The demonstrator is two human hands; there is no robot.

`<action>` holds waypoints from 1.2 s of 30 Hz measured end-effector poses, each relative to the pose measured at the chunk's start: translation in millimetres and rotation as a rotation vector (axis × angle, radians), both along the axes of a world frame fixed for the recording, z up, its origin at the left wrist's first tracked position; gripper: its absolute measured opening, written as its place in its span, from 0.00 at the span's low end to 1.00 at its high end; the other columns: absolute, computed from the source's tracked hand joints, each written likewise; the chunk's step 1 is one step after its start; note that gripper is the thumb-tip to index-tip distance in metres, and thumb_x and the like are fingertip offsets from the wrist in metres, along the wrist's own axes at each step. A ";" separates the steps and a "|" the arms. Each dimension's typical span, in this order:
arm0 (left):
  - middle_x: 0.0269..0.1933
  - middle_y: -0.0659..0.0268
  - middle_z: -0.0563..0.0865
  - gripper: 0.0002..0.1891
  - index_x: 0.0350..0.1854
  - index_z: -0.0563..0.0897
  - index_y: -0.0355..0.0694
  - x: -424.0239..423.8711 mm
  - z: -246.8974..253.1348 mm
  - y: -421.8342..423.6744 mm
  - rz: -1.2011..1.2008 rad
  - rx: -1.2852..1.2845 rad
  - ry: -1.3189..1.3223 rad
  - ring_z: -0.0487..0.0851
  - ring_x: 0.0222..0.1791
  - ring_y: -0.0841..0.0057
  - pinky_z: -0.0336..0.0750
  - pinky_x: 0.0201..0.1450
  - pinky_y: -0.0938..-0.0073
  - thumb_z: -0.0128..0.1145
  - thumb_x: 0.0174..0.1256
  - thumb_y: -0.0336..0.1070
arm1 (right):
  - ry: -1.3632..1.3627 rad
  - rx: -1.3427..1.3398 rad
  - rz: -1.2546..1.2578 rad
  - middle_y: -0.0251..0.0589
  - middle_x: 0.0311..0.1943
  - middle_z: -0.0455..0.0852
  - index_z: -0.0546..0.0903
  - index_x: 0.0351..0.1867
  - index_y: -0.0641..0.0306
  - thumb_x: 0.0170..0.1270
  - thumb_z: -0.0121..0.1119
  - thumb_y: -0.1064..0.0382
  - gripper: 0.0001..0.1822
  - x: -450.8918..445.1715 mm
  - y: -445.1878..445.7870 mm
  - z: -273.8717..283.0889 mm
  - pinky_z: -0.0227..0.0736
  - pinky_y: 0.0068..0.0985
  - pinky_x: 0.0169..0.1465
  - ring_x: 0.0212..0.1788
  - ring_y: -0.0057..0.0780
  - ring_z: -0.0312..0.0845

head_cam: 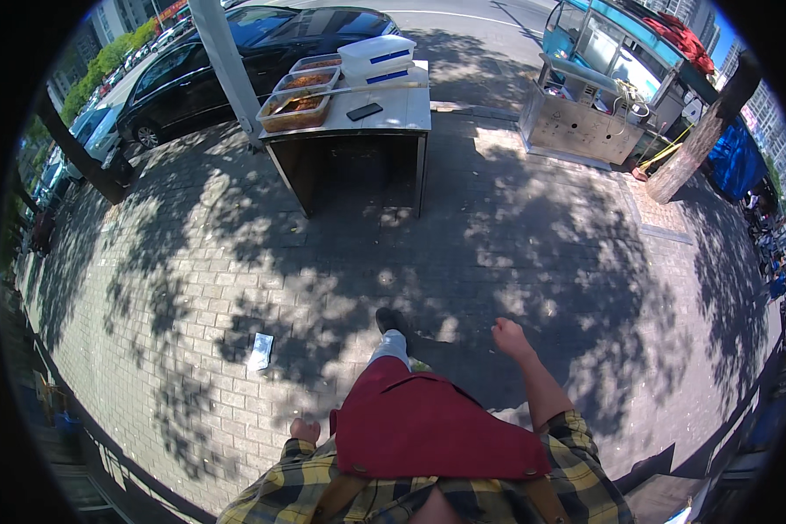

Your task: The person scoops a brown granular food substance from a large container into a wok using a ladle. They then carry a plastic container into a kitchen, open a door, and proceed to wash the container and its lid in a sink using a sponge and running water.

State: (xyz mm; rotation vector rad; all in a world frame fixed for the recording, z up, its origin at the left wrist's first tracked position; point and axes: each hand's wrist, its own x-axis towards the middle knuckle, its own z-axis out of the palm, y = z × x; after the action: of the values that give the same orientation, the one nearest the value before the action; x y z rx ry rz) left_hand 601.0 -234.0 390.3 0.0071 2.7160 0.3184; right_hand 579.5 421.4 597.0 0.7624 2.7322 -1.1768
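Note:
My right hand (511,338) is held out ahead of my body, its fingers curled with nothing visible in them. Low at my left side, my left hand (306,430) also looks curled and holds nothing that I can see. Both hands hang over the paving, apart from any object. Ahead stands a table (406,112) with a pale top. A black phone (365,112) lies on it. Along its left side sit clear plastic tubs (296,119) of reddish-brown food, and a long-handled utensil (344,91) reaches out of the nearest one. Behind are stacked translucent containers (374,57).
A grey post (226,65) rises by the table's left corner. Beyond it is a parked black car (190,78). A food cart (583,121) and a tree trunk (701,134) stand at right. White paper (261,352) lies on the brick paving (203,288).

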 end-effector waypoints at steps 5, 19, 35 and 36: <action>0.35 0.57 0.84 0.09 0.37 0.80 0.34 -162.7 6.1 54.6 0.370 0.251 -0.207 0.85 0.37 0.60 0.80 0.37 0.61 0.57 0.66 0.36 | 0.472 0.182 -0.172 0.53 0.30 0.86 0.79 0.38 0.67 0.71 0.52 0.59 0.12 -179.0 74.3 48.2 0.77 0.39 0.41 0.39 0.49 0.86; 0.55 0.53 0.85 0.22 0.60 0.80 0.31 -814.4 355.6 252.6 0.533 1.105 0.944 0.86 0.51 0.63 0.82 0.53 0.66 0.46 0.77 0.44 | -0.130 -0.026 -0.696 0.59 0.42 0.89 0.88 0.38 0.68 0.57 0.56 0.55 0.19 -170.7 186.4 -60.3 0.77 0.45 0.58 0.50 0.55 0.84; 0.64 0.49 0.80 0.28 0.67 0.74 0.26 -804.4 416.4 285.6 0.800 0.952 0.768 0.77 0.65 0.60 0.70 0.65 0.64 0.53 0.75 0.45 | 0.443 -0.242 0.318 0.50 0.47 0.90 0.79 0.61 0.73 0.72 0.55 0.56 0.24 -633.7 211.9 267.3 0.79 0.28 0.51 0.47 0.31 0.87; 0.65 0.50 0.79 0.30 0.69 0.72 0.26 -788.7 423.7 334.5 0.756 0.925 0.721 0.77 0.65 0.60 0.70 0.66 0.65 0.52 0.75 0.46 | 0.457 -0.281 0.317 0.47 0.44 0.90 0.79 0.60 0.72 0.72 0.55 0.55 0.24 -644.4 213.9 267.0 0.78 0.26 0.49 0.44 0.28 0.86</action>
State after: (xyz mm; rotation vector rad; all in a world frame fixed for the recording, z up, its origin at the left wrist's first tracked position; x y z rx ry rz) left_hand -187.7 100.5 814.0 -0.7749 2.7859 2.0808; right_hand -64.9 635.4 863.9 0.0213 2.7673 -1.7716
